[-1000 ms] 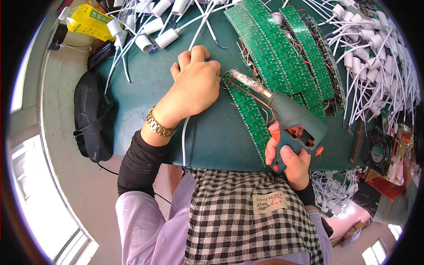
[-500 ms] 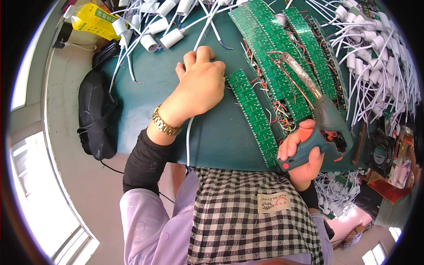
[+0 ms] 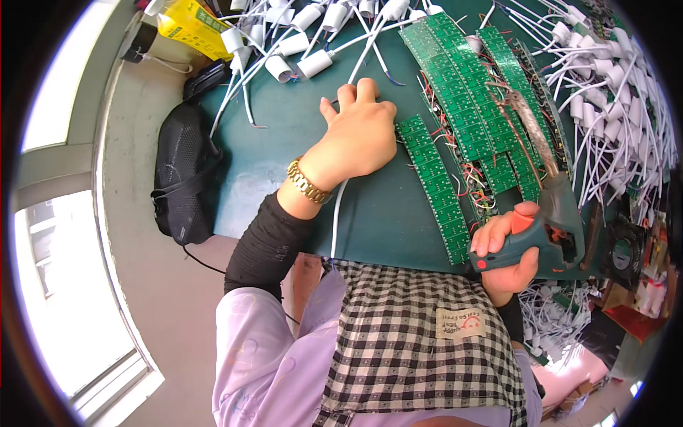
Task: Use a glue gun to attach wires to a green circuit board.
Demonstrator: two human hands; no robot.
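My left hand point(image 3: 359, 135) rests over the teal tabletop with its fingers curled round a white cable point(image 3: 337, 220). That cable runs from beyond my knuckles, under the palm and down to the table's near edge. In my right hand point(image 3: 511, 277) is a soldering gun point(image 3: 558, 217) with a dark green body and orange trigger. Its bent metal tip points up and away, above the green circuit board panels point(image 3: 459, 89). A narrow strip of green circuit boards point(image 3: 435, 191) lies between my two hands. My fingertips on the left are partly hidden behind the hand.
White lamp holders with cables point(image 3: 313, 64) lie across the far edge; a large heap of them point(image 3: 612, 107) fills the right side. A black mesh pouch point(image 3: 183, 171) sits at the table's left edge, near a yellow package point(image 3: 196, 28). A small fan point(image 3: 625, 249) stands at right.
The whole view has shifted, so everything appears farther right. The soldering gun's tip has swung slightly right over the boards. My left hand keeps its place on the cable.
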